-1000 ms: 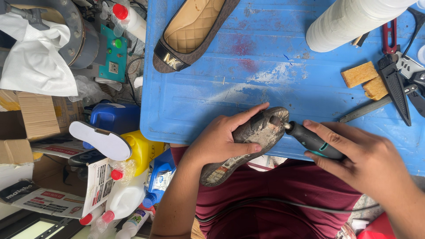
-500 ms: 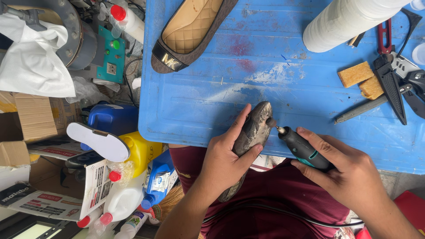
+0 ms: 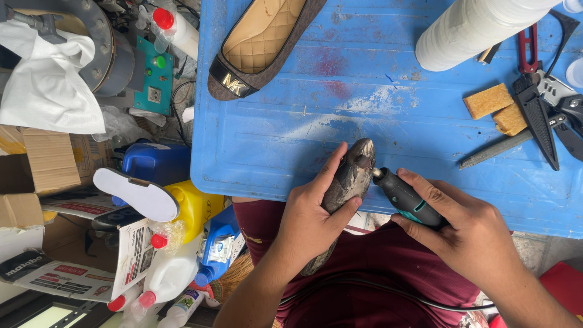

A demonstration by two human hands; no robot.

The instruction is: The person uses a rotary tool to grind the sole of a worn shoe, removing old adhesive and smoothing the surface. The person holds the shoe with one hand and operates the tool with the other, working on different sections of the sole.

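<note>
The left hand (image 3: pixel 306 222) clasps a worn dark shoe (image 3: pixel 347 182) edge-up over the lap, fingers wrapped around its middle, thumb along the near side. At three o'clock from it the right hand (image 3: pixel 470 234) grips a small rotary tool (image 3: pixel 405 197) with a dark and teal body, fingers closed around the barrel, its tip touching the shoe near the toe. The toe rests at the near edge of the blue tray (image 3: pixel 273 152).

The risk, as I judge it, lies in how close the spinning tip sits to the left thumb and fingertips: a skid off the curved sole could nick them or gouge the leather. The shoe is braced by one hand only, so it could twist under pressure. The cord trailing across the lap could snag the tool.

Farther off, at eleven o'clock, lies a brown flat shoe (image 3: pixel 258 45); at one o'clock a white roll (image 3: pixel 480 24); at two o'clock yellow sponges (image 3: pixel 498 108) and shears (image 3: pixel 537 115).
</note>
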